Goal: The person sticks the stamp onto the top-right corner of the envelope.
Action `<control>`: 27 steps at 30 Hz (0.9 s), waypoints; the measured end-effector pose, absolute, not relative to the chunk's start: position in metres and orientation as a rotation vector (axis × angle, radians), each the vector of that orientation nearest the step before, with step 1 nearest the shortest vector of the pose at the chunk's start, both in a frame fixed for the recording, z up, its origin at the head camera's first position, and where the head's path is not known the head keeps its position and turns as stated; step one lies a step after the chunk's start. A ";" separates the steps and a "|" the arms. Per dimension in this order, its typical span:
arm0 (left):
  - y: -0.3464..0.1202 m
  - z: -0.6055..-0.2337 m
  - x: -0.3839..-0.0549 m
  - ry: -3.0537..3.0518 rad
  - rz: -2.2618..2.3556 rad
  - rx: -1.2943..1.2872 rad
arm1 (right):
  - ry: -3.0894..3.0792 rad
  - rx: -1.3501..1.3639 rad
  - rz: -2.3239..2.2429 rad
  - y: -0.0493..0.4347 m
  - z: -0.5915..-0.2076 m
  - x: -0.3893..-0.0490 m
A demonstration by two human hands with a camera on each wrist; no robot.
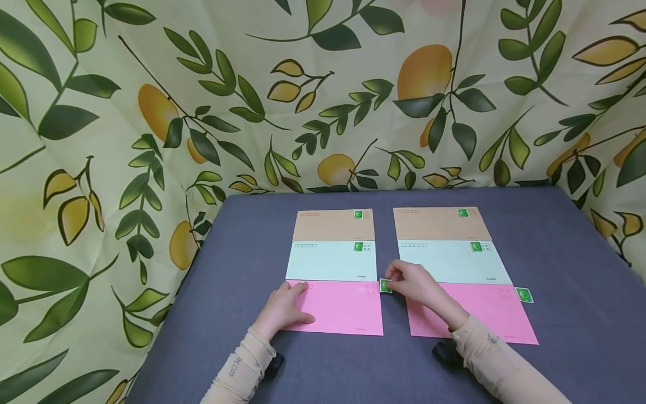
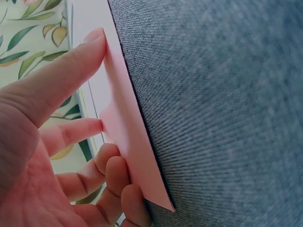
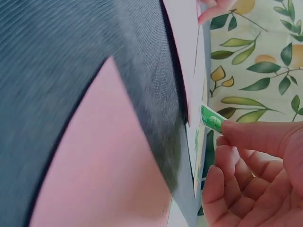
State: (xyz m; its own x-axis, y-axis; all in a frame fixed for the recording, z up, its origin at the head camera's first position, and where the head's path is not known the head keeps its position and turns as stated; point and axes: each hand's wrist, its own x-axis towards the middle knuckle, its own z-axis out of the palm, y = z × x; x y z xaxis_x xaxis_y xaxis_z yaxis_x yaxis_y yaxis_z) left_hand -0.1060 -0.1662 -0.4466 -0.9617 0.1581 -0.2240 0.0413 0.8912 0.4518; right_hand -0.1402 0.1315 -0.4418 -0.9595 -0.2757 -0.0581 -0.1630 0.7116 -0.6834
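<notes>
My right hand [image 1: 416, 286] pinches a green stamp [image 3: 212, 118] between thumb and finger, just off the right edge of the left pink envelope [image 1: 338, 308]. With its thumb and fingertips, my left hand [image 1: 284, 310] rests on that envelope's left side. Above it lie a pale blue envelope [image 1: 330, 261] and a brown envelope [image 1: 328, 226], each bearing a green stamp at the upper right. In the second column, a pink envelope [image 1: 479, 314] lies partly under my right forearm, with another stamp [image 1: 524, 295] beside its right edge.
The right column also has a pale blue envelope [image 1: 449, 262] and a brown envelope [image 1: 439, 224], both stamped. A blue-grey cloth [image 1: 242, 252] covers the table. Behind it hangs a leaf-printed curtain [image 1: 282, 129]. Dark wrist devices [image 1: 446, 353] sit under both wrists.
</notes>
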 end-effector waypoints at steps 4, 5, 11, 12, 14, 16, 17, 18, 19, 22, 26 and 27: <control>-0.167 -0.446 -0.106 2.798 0.661 0.150 | 2.679 -0.327 -1.140 0.123 -0.442 -0.143; -0.167 -0.446 -0.106 2.797 0.665 0.152 | 2.664 -0.319 -1.151 0.120 -0.442 -0.144; -0.168 -0.447 -0.107 2.796 0.686 0.175 | 2.589 -0.315 -1.233 0.107 -0.448 -0.149; -0.168 -0.447 -0.107 2.797 0.685 0.178 | 2.580 -0.315 -1.242 0.105 -0.450 -0.150; -0.168 -0.447 -0.108 2.795 0.683 0.179 | 2.564 -0.307 -1.256 0.101 -0.452 -0.151; -0.168 -0.447 -0.108 2.793 0.683 0.174 | 2.567 -0.293 -1.251 0.097 -0.454 -0.154; -0.168 -0.447 -0.108 2.792 0.682 0.172 | 2.570 -0.287 -1.246 0.095 -0.455 -0.154; -0.168 -0.447 -0.108 2.792 0.682 0.171 | 2.578 -0.283 -1.236 0.093 -0.456 -0.155; -0.168 -0.447 -0.108 2.790 0.682 0.170 | 2.589 -0.279 -1.221 0.091 -0.457 -0.155; -0.168 -0.448 -0.108 2.790 0.684 0.174 | 2.623 -0.268 -1.175 0.087 -0.458 -0.155; -0.168 -0.449 -0.108 2.793 0.689 0.179 | 2.657 -0.265 -1.138 0.084 -0.458 -0.153; -0.168 -0.449 -0.108 2.793 0.689 0.180 | 2.666 -0.268 -1.131 0.083 -0.458 -0.153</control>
